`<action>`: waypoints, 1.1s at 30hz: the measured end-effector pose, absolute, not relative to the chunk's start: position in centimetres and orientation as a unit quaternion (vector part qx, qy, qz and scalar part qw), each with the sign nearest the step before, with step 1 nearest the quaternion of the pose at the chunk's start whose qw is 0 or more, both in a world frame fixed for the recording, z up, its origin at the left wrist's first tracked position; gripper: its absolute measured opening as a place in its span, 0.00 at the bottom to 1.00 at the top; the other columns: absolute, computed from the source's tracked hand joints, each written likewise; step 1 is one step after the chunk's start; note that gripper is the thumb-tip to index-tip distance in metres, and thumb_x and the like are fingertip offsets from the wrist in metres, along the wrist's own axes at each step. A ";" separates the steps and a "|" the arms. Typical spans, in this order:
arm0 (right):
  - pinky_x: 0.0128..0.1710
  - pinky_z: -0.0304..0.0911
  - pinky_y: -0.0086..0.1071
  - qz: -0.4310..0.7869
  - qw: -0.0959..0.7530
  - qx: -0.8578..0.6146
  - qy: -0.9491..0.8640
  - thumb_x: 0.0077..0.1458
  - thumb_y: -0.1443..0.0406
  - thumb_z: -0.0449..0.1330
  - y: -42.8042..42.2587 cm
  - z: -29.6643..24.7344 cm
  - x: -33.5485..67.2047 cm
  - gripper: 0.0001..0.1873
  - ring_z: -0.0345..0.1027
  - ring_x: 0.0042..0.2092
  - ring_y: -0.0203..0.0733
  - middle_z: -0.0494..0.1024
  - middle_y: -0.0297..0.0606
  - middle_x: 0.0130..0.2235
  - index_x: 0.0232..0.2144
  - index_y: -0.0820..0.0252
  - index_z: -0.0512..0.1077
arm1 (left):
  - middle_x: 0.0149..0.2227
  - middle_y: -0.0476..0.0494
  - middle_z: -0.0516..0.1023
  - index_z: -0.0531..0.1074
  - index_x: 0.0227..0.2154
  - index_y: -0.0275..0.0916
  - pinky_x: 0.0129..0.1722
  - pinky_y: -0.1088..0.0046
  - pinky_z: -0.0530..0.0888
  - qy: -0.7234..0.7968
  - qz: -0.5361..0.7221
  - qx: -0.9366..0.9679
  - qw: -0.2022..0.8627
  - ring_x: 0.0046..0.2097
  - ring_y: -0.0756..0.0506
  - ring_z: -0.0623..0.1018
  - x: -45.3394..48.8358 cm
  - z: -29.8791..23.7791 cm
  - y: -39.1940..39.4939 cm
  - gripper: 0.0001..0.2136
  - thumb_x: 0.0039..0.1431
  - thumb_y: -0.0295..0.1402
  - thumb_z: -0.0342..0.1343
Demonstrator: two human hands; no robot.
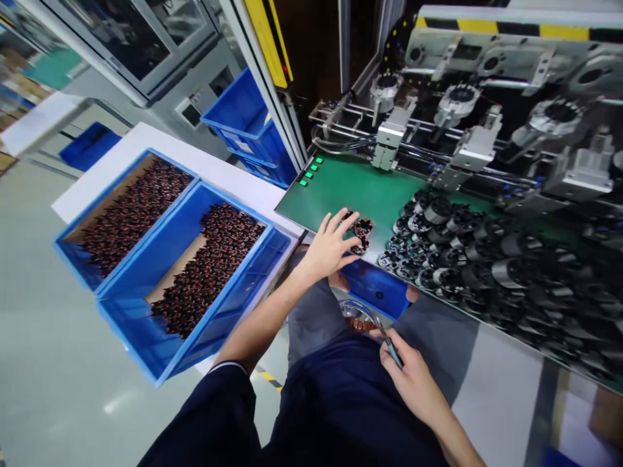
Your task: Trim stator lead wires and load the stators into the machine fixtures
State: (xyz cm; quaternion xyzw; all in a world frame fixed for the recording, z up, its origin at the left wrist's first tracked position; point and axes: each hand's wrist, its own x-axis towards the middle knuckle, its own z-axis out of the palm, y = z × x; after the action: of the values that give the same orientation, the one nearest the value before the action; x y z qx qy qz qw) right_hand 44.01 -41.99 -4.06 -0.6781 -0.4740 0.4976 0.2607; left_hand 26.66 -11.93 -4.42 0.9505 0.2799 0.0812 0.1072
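My left hand [331,248] reaches over the edge of the green work surface [335,188], fingers spread. Its fingertips are at a small cluster of round black wound parts with copper-red spots [363,227]; the hand partly covers them. Low over my lap, my right hand [406,363] is closed around a slim hand tool with a grey-blue handle [393,352], its narrow end pointing up and left. Beside that end is a shiny metal bowl [348,303] with reddish-brown contents. To the right, many black and silver cylindrical motor parts [506,272] stand crowded on the surface.
Two blue bins [160,370] full of black and copper-red parts sit on a white table [141,136] at the left. A machine with metal clamps [389,139] lines the back. Under the surface edge is a blue tray [374,285]. Stacked blue crates [238,123] stand behind.
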 end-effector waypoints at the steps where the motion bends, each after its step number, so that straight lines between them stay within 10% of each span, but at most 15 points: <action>1: 0.52 0.78 0.35 0.499 0.264 -0.681 -0.466 0.78 0.45 0.54 -42.3 -4.2 44.1 0.32 0.78 0.39 0.43 0.79 0.40 0.38 0.59 0.65 0.81 | 0.88 0.30 0.61 0.89 0.58 0.45 0.86 0.24 0.58 0.279 0.074 0.950 0.117 0.89 0.20 0.57 26.7 -4.8 -11.4 0.16 0.74 0.44 0.74; 8: 0.48 0.74 0.30 0.497 0.346 -0.659 -0.445 0.81 0.49 0.57 -42.2 -4.3 43.7 0.26 0.76 0.37 0.38 0.79 0.37 0.36 0.57 0.66 0.82 | 0.80 0.36 0.77 0.88 0.46 0.47 0.84 0.32 0.63 0.302 0.209 0.903 0.223 0.83 0.27 0.69 25.9 -5.2 -12.8 0.12 0.76 0.49 0.72; 13: 0.34 0.69 0.25 0.376 0.554 -0.631 -0.391 0.83 0.60 0.63 -41.0 -1.5 43.7 0.13 0.71 0.30 0.32 0.80 0.33 0.32 0.55 0.63 0.85 | 0.49 0.41 0.88 0.82 0.45 0.44 0.56 0.61 0.84 0.263 0.380 0.784 0.414 0.51 0.41 0.87 26.1 -1.4 -21.1 0.11 0.78 0.46 0.70; 24: 0.37 0.74 0.32 0.320 0.635 -0.552 -0.435 0.71 0.73 0.74 -39.8 2.8 43.2 0.21 0.78 0.37 0.36 0.86 0.35 0.44 0.60 0.46 0.88 | 0.53 0.39 0.88 0.85 0.50 0.45 0.50 0.61 0.88 0.223 0.398 0.783 0.424 0.51 0.39 0.90 26.1 2.5 -27.1 0.13 0.71 0.42 0.79; 28: 0.28 0.62 0.31 0.354 0.649 -0.557 -0.377 0.81 0.64 0.68 -39.6 2.7 43.6 0.12 0.68 0.30 0.34 0.77 0.34 0.33 0.59 0.49 0.88 | 0.57 0.37 0.88 0.84 0.49 0.46 0.51 0.59 0.90 0.218 0.401 0.794 0.401 0.54 0.37 0.91 25.7 2.5 -27.4 0.11 0.69 0.37 0.78; 33: 0.36 0.70 0.27 0.431 0.620 -0.536 -0.378 0.79 0.65 0.71 -39.2 3.2 43.9 0.13 0.69 0.31 0.30 0.75 0.31 0.32 0.60 0.47 0.89 | 0.55 0.39 0.88 0.82 0.45 0.46 0.49 0.62 0.91 0.180 0.405 0.779 0.443 0.51 0.39 0.91 26.0 1.9 -27.5 0.17 0.64 0.43 0.84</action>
State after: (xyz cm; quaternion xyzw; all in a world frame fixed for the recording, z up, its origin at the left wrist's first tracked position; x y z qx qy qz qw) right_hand 43.88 -39.19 3.17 -0.5362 -0.3777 0.4309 0.6198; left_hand 26.02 -27.55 1.86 0.7795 0.1795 0.4053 0.4427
